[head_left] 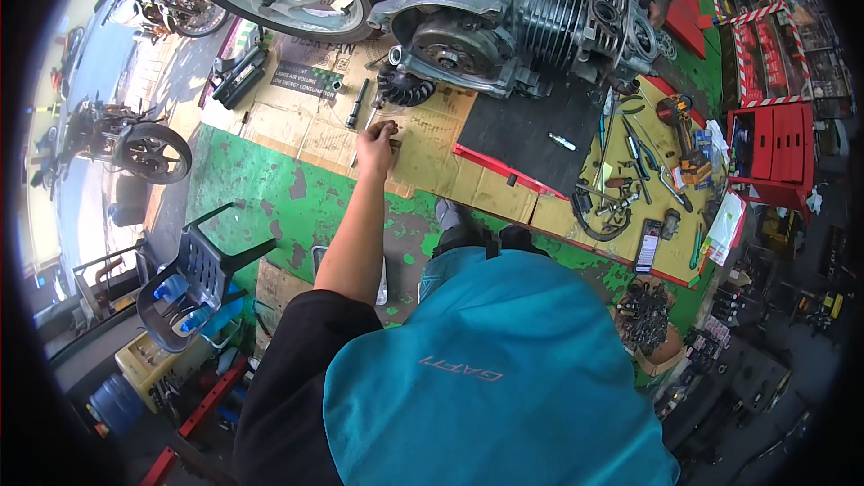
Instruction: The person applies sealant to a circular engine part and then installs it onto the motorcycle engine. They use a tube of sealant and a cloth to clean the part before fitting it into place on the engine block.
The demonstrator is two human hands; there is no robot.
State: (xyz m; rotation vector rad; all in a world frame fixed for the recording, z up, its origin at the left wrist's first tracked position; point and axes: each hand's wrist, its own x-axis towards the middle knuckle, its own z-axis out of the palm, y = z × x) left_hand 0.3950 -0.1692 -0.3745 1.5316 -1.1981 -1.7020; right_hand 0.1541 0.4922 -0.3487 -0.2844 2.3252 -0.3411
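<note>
My left hand point(374, 149) reaches out over the cardboard-covered bench point(432, 157), its fingers curled together. Whatever lies in the fingers, if anything, is hidden. Just beyond the hand rests a steel socket extension bar point(358, 104). A black finned fan wheel point(405, 87) sits a little further off, below a motorcycle engine point(468, 49) with a finned cylinder point(551, 25). My right hand does not show.
At the far right edge of the engine is another person's hand point(660, 9). A black mat point(540, 130) carries a spark plug point(562, 141). Pliers point(644, 155), a cordless drill point(688, 139) and a phone point(648, 246) lie right. A plastic chair point(200, 274) stands left.
</note>
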